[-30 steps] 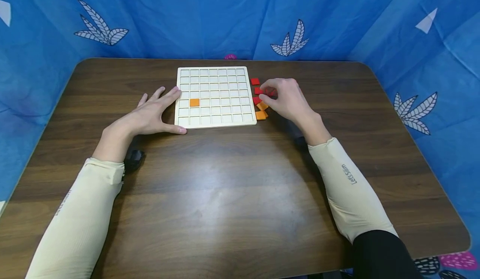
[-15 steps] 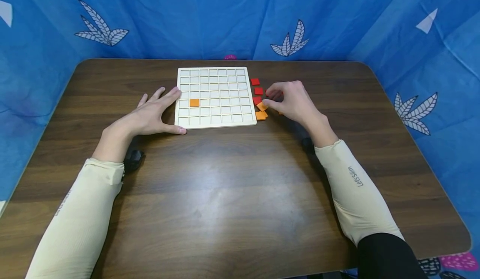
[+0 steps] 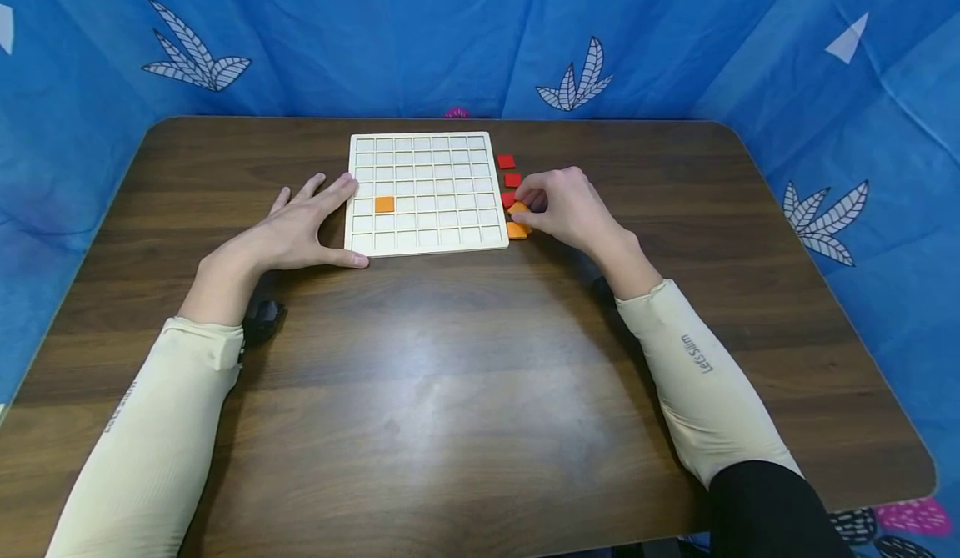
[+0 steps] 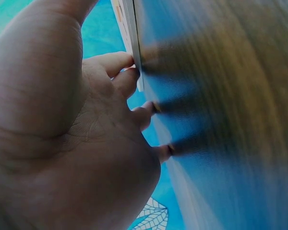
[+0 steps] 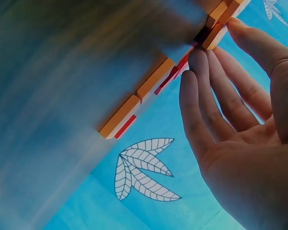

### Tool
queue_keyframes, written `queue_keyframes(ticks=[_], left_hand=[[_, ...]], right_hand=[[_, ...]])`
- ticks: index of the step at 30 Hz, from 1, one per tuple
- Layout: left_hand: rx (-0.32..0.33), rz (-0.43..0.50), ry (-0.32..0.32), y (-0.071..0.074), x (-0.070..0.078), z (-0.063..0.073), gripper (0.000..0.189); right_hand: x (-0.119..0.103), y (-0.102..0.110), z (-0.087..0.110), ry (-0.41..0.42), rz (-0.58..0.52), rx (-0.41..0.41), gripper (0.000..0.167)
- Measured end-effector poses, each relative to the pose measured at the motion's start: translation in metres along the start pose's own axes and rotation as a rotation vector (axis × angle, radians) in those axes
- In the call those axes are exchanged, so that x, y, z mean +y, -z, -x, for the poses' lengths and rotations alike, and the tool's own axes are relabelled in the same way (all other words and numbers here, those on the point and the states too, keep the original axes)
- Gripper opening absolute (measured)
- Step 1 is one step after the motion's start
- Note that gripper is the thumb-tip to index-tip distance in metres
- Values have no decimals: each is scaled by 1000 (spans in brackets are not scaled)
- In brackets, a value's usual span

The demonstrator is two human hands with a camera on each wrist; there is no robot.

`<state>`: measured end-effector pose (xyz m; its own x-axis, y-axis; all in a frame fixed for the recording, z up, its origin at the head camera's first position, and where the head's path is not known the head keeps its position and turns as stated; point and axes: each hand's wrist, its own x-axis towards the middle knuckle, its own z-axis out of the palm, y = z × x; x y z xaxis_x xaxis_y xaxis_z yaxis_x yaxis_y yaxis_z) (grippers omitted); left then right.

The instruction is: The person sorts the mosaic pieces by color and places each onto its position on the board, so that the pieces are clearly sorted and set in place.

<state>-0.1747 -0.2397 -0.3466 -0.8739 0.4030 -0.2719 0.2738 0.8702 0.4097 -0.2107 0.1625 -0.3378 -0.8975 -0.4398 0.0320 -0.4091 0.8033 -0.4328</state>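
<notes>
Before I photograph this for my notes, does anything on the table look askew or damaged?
One orange tile, pinched by the right hand, looks askew: it is turned at an angle to the edge of the white board, whereas the farthest red tile lines up fairly squarely. I see no damage or spills.

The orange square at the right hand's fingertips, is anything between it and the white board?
Yes, partly: a red square lies beside the right edge of the white board, next to the orange square that the right hand pinches. The red one lies flat, so lifting over it would probably work.
</notes>
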Motion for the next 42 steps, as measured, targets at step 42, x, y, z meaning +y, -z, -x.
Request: queue_keyframes(ticks=[42], left_hand=[[-2, 13, -8, 0, -2, -1, 128]], right_hand=[[-44, -13, -42, 117, 14, 87, 27]])
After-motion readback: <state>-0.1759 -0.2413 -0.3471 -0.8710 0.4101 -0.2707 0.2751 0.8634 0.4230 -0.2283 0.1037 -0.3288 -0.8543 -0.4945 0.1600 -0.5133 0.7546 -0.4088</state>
